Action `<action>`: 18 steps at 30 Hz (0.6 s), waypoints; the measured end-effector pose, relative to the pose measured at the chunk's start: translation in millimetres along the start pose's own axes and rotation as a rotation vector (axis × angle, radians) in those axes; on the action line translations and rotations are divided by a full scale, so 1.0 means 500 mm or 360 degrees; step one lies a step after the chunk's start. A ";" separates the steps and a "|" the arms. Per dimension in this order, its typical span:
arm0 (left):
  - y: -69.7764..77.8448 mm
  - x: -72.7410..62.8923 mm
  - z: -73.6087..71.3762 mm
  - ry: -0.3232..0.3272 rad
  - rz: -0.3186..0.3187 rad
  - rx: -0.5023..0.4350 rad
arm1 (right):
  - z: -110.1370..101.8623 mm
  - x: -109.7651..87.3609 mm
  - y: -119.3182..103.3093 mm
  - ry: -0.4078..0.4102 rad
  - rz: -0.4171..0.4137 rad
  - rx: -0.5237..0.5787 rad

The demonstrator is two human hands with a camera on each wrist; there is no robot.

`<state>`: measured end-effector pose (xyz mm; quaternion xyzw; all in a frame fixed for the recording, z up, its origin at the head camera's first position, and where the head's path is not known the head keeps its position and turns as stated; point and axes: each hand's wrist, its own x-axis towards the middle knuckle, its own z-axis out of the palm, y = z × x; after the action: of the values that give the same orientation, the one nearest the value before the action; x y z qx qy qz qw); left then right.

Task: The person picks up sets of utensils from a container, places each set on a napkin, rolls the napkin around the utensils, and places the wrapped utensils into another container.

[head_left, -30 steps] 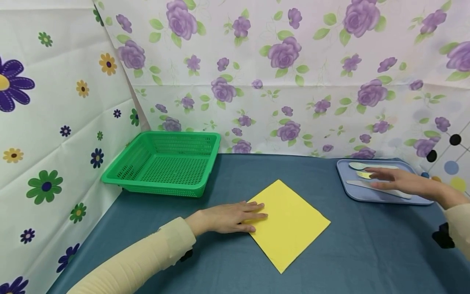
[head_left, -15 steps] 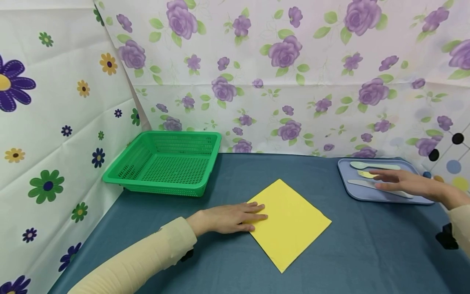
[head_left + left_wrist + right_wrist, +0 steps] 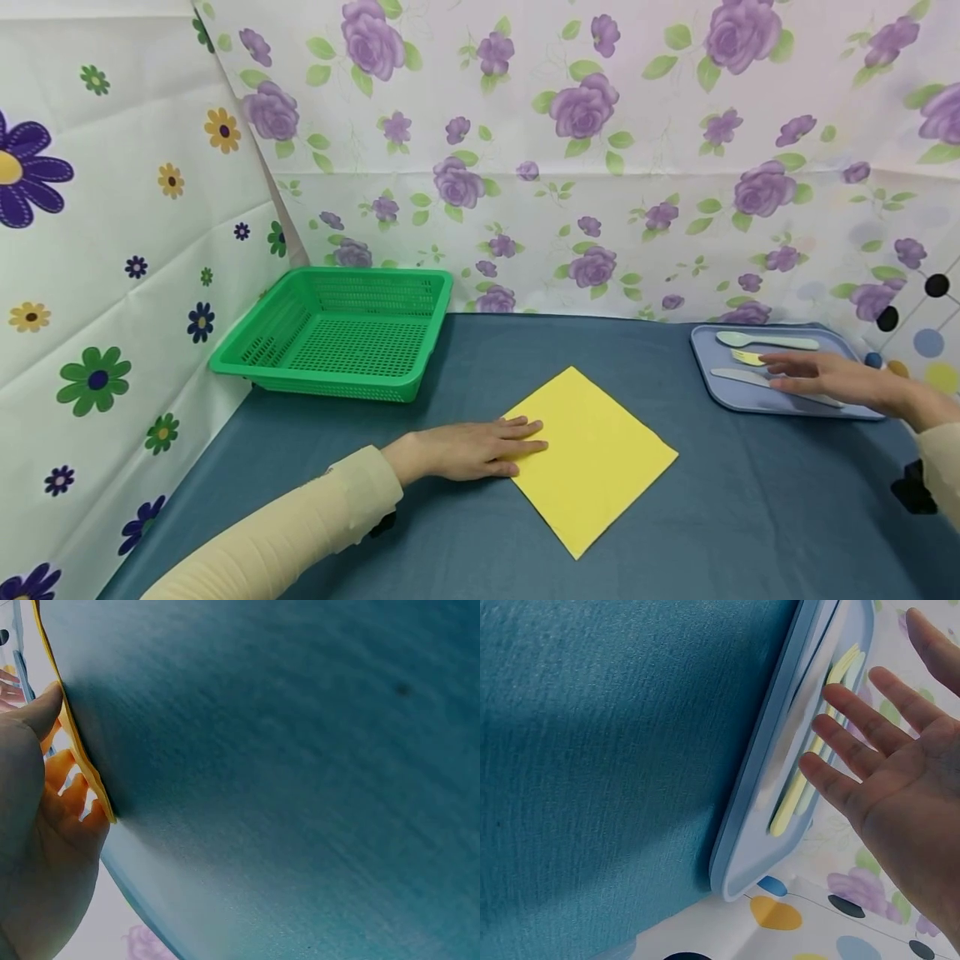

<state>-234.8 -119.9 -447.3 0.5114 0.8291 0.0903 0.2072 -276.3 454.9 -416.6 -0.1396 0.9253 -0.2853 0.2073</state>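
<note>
My left hand [image 3: 472, 450] lies with straight fingers on the left corner of a yellow square napkin [image 3: 596, 467], set like a diamond on the table. The left wrist view shows its thumb at the napkin's edge [image 3: 79, 746]. Over at the right, my right hand [image 3: 832, 379] hovers above a blue tray [image 3: 723, 398], holding nothing, its fingers spread. On that tray lie a pale spoon [image 3: 772, 341], a yellow fork [image 3: 746, 357] and a whitish knife [image 3: 738, 377]. The hand hides parts of the fork and knife in the head view; the fork's handle [image 3: 791, 799] shows in the right wrist view.
A green perforated basket [image 3: 330, 385] stands at the back left. Blue-grey cloth [image 3: 712, 517] covers the table. Flowered sheets [image 3: 525, 208] rise behind and along the left side.
My right hand has drawn back slightly from the spoon, whose handle now shows fully. The left hand stays on the napkin, almost still.
</note>
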 end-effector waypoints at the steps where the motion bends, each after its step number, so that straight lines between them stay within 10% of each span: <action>1: 0.000 0.000 0.000 -0.0001 -0.0003 0.0000 | 0.001 0.000 0.001 0.0004 -0.0002 -0.0004; 18: 0.005 -0.001 -0.002 -0.0001 -0.0030 -0.0007 | -0.001 0.003 0.018 0.0047 0.0036 0.0000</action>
<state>-232.9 -119.2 -445.1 0.5032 0.8335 0.0901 0.2095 -278.8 461.8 -422.1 -0.1250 0.9298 -0.2848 0.1969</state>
